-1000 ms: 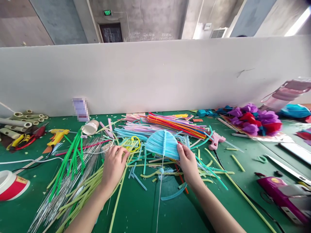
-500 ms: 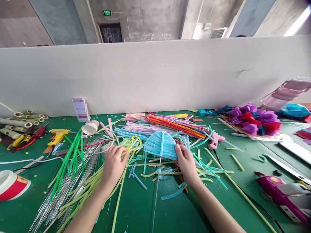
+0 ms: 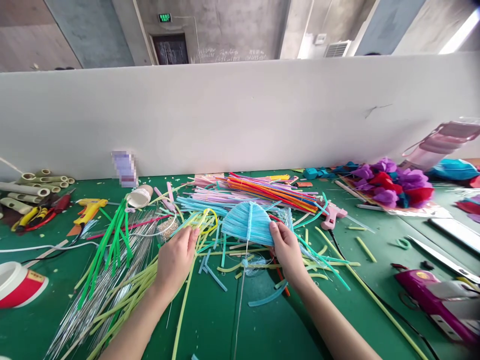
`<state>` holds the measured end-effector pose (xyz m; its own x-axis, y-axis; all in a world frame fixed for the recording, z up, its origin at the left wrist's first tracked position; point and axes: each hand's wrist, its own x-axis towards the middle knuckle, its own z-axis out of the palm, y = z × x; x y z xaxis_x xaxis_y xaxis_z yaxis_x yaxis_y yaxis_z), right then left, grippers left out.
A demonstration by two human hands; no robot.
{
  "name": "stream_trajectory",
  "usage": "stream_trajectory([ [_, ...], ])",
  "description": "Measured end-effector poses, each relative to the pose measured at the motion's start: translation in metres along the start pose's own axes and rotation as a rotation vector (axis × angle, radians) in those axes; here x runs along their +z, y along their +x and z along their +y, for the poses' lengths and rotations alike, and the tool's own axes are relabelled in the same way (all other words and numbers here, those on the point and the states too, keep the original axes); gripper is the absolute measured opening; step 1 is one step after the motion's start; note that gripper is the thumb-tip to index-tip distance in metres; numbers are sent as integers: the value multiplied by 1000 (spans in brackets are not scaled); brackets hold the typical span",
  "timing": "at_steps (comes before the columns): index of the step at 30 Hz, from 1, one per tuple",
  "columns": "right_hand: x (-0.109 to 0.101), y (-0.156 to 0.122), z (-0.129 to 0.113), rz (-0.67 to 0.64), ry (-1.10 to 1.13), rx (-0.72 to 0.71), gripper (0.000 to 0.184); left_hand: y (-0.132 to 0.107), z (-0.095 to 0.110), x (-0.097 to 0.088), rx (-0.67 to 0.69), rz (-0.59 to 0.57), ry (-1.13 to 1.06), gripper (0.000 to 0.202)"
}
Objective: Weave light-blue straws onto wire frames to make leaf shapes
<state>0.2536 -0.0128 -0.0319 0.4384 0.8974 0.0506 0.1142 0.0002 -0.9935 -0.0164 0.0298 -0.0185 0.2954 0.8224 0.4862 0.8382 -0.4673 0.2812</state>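
A light-blue dome-shaped piece (image 3: 240, 225), made of pipe cleaners laid side by side with a rib down its middle, is pinched at its right edge by my right hand (image 3: 288, 250). A thin wire hangs from its straight lower edge toward me. My left hand (image 3: 178, 255) is closed in a pinch just left of it, above the heap of strips. At its fingertips is a curved yellow pipe cleaner (image 3: 215, 222), which the fingers appear to grip. Yellow-green pipe cleaners (image 3: 127, 295) lie under my left forearm.
Bundled coloured pipe cleaners (image 3: 273, 192) lie behind my hands. Green pipe cleaners (image 3: 120, 240) and wires lie left, with a yellow glue gun (image 3: 90, 210) and paper cup (image 3: 18, 285). At right are a pink glue gun (image 3: 333, 215), scissors (image 3: 446, 260), a purple power strip (image 3: 431, 295) and flowers (image 3: 390, 185).
My left hand has lifted slightly, its fingers closing into a pinch, and the yellow pipe cleaner has shifted with it. My right hand and the light-blue piece stay nearly still.
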Motion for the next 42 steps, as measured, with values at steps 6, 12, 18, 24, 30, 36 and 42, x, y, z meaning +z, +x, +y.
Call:
stream_trajectory([
  [6, 0, -1, -1, -7, 3, 16, 43, 0, 2, 6, 87, 41, 58, 24],
  [12, 6, -8, -9, -44, 91, 124, 46, -5, 8, 5, 235, 163, -17, 19],
  [18, 12, -13, -11, -127, 137, 165, 49, -9, 21, -3, 492, 250, -57, 37],
  [24, 11, -13, -8, -146, 138, 152, 47, -7, 25, -5, 586, 164, -45, 36],
  [30, 14, -14, -8, -222, -41, 63, 45, -8, 28, -2, 617, 65, -44, 26],
  [36, 15, -21, -24, -435, 245, 201, 42, -13, 34, 2, 627, -37, -40, 40],
  [42, 14, -31, -33, -561, 522, 278, 36, -14, 36, -9, 680, 107, -159, 40],
])
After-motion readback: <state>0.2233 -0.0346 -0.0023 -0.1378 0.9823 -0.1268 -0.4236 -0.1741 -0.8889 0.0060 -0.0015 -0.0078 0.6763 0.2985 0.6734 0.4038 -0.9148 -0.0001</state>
